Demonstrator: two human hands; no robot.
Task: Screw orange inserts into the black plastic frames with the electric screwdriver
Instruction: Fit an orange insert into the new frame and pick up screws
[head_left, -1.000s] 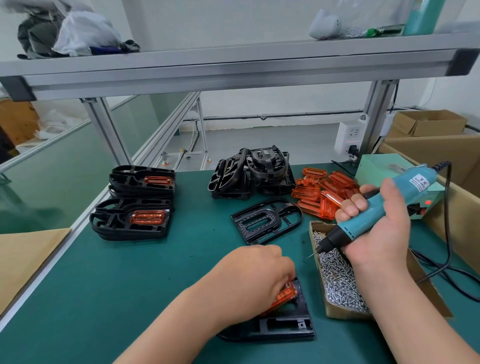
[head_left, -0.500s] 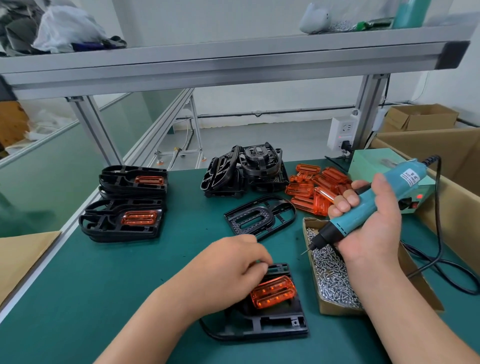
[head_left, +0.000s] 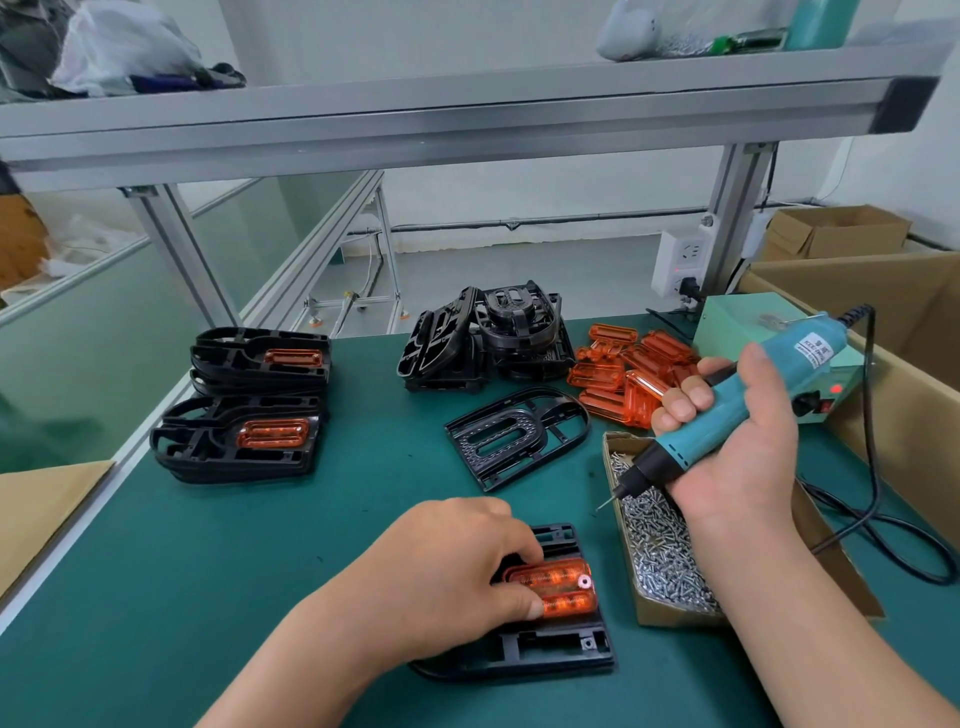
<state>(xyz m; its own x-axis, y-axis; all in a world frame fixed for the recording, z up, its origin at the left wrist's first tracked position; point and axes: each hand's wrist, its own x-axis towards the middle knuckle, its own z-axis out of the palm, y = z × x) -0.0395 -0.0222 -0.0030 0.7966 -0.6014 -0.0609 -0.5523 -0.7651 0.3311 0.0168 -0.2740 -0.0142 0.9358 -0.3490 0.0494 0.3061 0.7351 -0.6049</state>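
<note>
1. Two hands are working over the green desk.
2. The left hand is reaching in from the lower left, knuckles up. Its thumb and forefinger are pinching the left end of the orange insert, which is sitting in the black frame lying flat on the near desk.
3. The right hand is wrapping its fingers round the electric screwdriver and holding it raised. The bit is slanting down-left above the box of screws, apart from the frame.

text: none legible | electric screwdriver: white label (print too blurred to read)
</note>
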